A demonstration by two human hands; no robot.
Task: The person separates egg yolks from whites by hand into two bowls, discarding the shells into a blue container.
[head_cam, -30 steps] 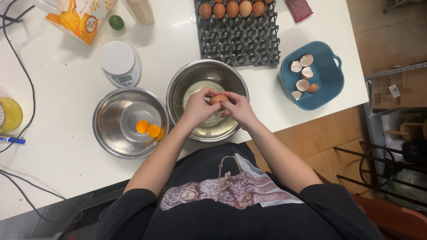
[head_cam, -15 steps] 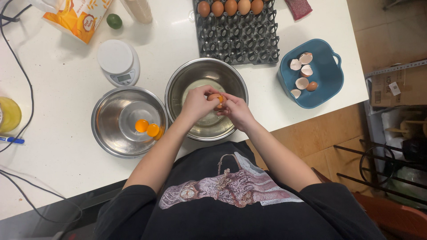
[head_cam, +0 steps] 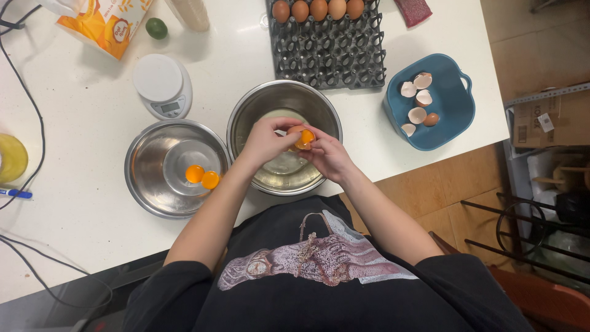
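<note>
White counter (head_cam: 74,184); yolk (head_cam: 303,138) half-hidden by fingers (head_cam: 289,126)

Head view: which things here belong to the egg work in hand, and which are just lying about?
In use:
left hand and right hand, holding a cracked egg
middle bowl, under the hands
left bowl with two yolks
egg tray
blue tub of shells

Lying about:
scale
lime
carton
cables

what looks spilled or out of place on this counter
Nothing looks spilled. The broken eggshells all lie inside the blue tub, the two yolks sit in the left steel bowl, and both hands hold the cracked egg over the middle bowl.
</note>
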